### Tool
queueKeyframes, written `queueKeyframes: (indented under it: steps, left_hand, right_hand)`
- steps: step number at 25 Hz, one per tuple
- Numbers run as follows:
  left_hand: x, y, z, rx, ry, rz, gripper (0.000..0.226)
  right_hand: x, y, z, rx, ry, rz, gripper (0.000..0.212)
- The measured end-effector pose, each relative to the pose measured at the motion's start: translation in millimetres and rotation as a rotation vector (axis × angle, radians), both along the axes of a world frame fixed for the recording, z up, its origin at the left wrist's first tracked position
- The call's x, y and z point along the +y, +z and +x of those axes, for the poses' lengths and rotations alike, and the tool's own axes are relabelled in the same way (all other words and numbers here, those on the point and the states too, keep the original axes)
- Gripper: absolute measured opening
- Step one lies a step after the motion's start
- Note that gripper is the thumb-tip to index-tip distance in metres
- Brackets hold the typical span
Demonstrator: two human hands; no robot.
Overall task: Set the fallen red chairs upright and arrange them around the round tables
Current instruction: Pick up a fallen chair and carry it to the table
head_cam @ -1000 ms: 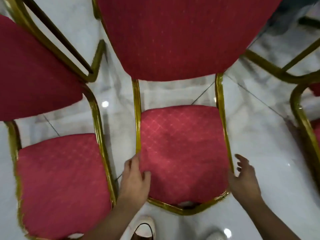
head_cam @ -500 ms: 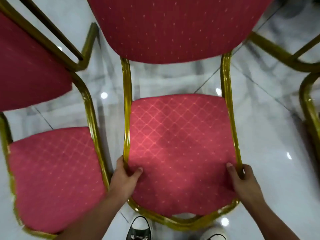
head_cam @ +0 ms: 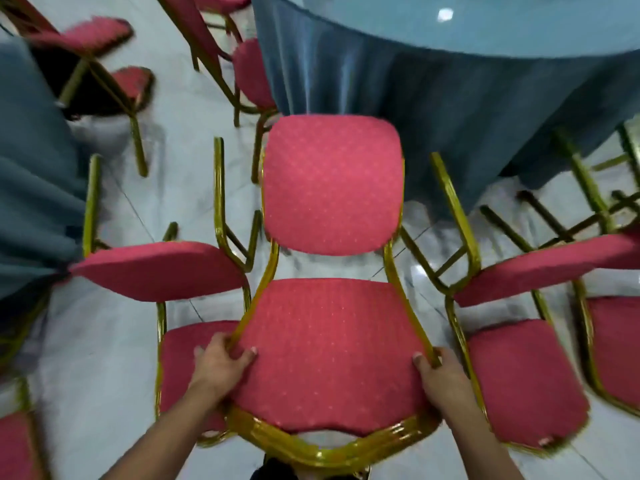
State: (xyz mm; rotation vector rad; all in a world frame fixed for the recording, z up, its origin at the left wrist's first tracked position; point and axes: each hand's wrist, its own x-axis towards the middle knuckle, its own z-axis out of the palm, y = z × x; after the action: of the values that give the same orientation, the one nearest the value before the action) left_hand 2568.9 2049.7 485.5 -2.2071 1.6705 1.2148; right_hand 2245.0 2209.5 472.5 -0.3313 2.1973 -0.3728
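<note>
Both hands hold the middle red chair [head_cam: 329, 351] by its seat, which fills the 6 o'clock part of the view with its backrest pointing toward 12 o'clock. The left hand [head_cam: 220, 365] grips the gold frame at the seat's left edge, thumb laid over the cushion and fingers curled under. The right hand [head_cam: 440, 375] grips the opposite edge the same way, thumb on the fabric.

The step in hand looks like lifting or tipping this chair clear of its neighbours and carrying it to the round worktop [head_cam: 485, 26], draped in blue cloth, at 1 o'clock. To do it well, I would keep the two grips level so the seat does not roll, and raise it enough that the legs clear the fallen chair [head_cam: 162, 268] at 9 o'clock and another fallen chair [head_cam: 526, 375] at 3 o'clock, both just beside it. Whether its legs touch the marble floor [head_cam: 104, 358] cannot be seen. Watch the hanging cloth, which a leg could snag.
</note>
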Motion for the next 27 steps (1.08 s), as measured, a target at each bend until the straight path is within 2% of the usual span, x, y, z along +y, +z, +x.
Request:
queueKeyframes:
  steps: [3,6,10,11,13,14,17,20,24,27]
  left_hand:
    - [-23.6,86.5,-15.8,0.055,0.053,-0.044,0.041]
    - [-41.3,150.9,-38.3,0.16,0.186,-0.2,0.021]
    - [-66.3,201.9,-82.2,0.198,0.118,-0.313,0.034]
    - [-70.8,206.4,-89.2,0.165,0.093,-0.304,0.035]
    - [-77.0,209.3,-94.3,0.108,0.081,-0.284,0.036]
    - [-76.9,209.0,-93.9,0.099,0.086,-0.297,0.036]
    - [-78.9,203.8,-96.4,0.111,0.113,-0.342,0.04]
    - [-102.8,207.0,-109.3,0.153,0.161,-0.323,0.045]
    - [-158.5,207.9,-119.3,0.131,0.04,-0.298,0.046]
    - [-184.9,212.8,-121.9,-0.035,-0.067,-0.279,0.048]
  right_hand:
    - [-42.2,89.6,-22.7,-0.072,0.027,0.034,0.04]
    - [-78.2,158.9,-31.1,-0.11,-0.006,0.018,0.025]
    - [-123.7,204.6,-34.5,0.04,0.106,-0.052,0.017]
    - [-134.2,208.9,-30.0,0.091,0.136,-0.086,0.02]
    - [-147.7,209.6,-15.2,0.086,0.018,-0.244,0.028]
    - [-149.3,209.4,-4.4,0.121,0.024,-0.266,0.033]
    - [-154.0,204.5,16.1,0.272,-0.158,-0.401,0.04]
    - [-177.0,204.8,7.5,0.309,-0.213,-0.417,0.039]
    - [-223.1,199.5,-8.9,0.302,-0.237,-0.407,0.046]
    - [-240.6,197.8,-16.5,0.293,-0.209,-0.379,0.044]
